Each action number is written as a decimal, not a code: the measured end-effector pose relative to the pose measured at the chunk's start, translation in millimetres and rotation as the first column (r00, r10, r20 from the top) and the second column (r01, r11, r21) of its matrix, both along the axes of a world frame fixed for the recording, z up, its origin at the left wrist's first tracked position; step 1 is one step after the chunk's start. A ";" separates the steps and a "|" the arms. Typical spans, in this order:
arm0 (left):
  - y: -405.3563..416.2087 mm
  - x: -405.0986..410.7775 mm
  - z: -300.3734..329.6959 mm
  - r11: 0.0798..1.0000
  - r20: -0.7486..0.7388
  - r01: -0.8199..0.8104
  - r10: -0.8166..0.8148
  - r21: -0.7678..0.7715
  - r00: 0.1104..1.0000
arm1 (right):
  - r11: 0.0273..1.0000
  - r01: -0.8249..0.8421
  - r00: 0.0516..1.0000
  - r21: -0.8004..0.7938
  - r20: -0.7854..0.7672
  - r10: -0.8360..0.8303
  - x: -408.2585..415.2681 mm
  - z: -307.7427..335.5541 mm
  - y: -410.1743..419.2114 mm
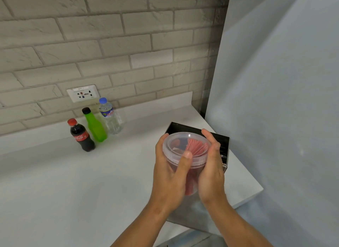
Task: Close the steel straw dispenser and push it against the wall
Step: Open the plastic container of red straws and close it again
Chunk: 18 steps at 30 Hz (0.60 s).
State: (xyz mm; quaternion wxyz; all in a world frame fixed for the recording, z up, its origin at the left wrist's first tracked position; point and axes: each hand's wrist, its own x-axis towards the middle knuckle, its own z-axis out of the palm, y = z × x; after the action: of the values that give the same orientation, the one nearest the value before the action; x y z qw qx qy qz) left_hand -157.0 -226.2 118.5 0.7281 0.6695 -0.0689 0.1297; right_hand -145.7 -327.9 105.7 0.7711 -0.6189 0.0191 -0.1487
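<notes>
Clear plastic tub point(185, 155) of red straws point(196, 145), lid on, is held at centre right of the frame, the left hand point(169, 175) and right hand point(211, 169) each with grip pressed around its sides and the left thumb on the lid's rim. Behind and beneath the hands stands the steel straw dispenser point(222, 145), its dark top open, on the white table point(64, 182) near the right-hand grey wall point(284, 99). At left, by the brick wall point(110, 35), a cola bottle point(81, 135), a green bottle point(95, 126) and a water bottle point(110, 116) stand below a socket point(83, 95)
</notes>
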 end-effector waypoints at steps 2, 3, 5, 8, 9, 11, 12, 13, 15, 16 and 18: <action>-3.6 -1.3 -3.0 0.998 0.020 -0.035 0.036 -0.048 0.999 | 0.999 0.037 0.999 0.005 0.017 -0.037 -1.9 1.4 6.2; -4.0 -1.8 -3.7 0.997 0.032 -0.048 0.050 -0.059 0.998 | 0.999 0.052 0.998 -0.001 0.030 -0.052 -3.3 1.8 8.4; -3.8 -2.2 -5.5 0.996 0.048 -0.066 0.069 -0.063 0.996 | 0.997 0.076 0.995 0.004 0.057 -0.076 -5.4 0.7 10.7; -4.0 -3.0 -4.0 0.996 0.046 -0.070 0.073 -0.054 0.996 | 0.996 0.088 0.993 0.024 0.081 -0.090 -6.5 -0.3 11.9; -4.2 -3.1 -3.9 0.996 0.042 -0.068 0.070 -0.053 0.997 | 0.996 0.092 0.992 0.018 0.082 -0.094 -6.8 0.6 12.5; -4.0 -3.7 -3.5 0.997 0.048 -0.068 0.070 -0.045 0.996 | 0.995 0.098 0.991 0.000 0.086 -0.098 -7.4 2.7 14.1; -3.2 -3.8 -3.8 0.997 0.053 -0.070 0.072 -0.039 0.996 | 0.995 0.102 0.991 -0.010 0.090 -0.101 -7.5 2.5 14.6; -2.4 -3.8 -4.3 0.997 0.056 -0.073 0.074 -0.030 0.996 | 0.995 0.102 0.990 -0.014 0.094 -0.100 -7.7 2.1 14.9; -0.9 -3.5 -5.3 0.997 0.063 -0.078 0.079 -0.015 0.995 | 0.995 0.095 0.991 -0.022 0.100 -0.092 -7.6 1.3 15.6; 0.1 -3.1 -5.5 0.997 0.063 -0.076 0.077 -0.007 0.995 | 0.996 0.086 0.992 -0.029 0.100 -0.083 -7.3 1.1 15.4; 3.8 0.2 -6.0 0.998 0.045 -0.066 0.066 0.001 0.997 | 0.997 0.053 0.996 -0.049 0.079 -0.049 -5.8 2.5 12.8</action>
State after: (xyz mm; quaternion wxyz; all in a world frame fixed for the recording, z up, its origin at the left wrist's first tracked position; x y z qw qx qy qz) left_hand -156.8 -222.4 112.5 0.7210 0.6691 -0.0634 0.1686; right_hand -151.5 -315.0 108.1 0.7511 -0.6315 0.0013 -0.1927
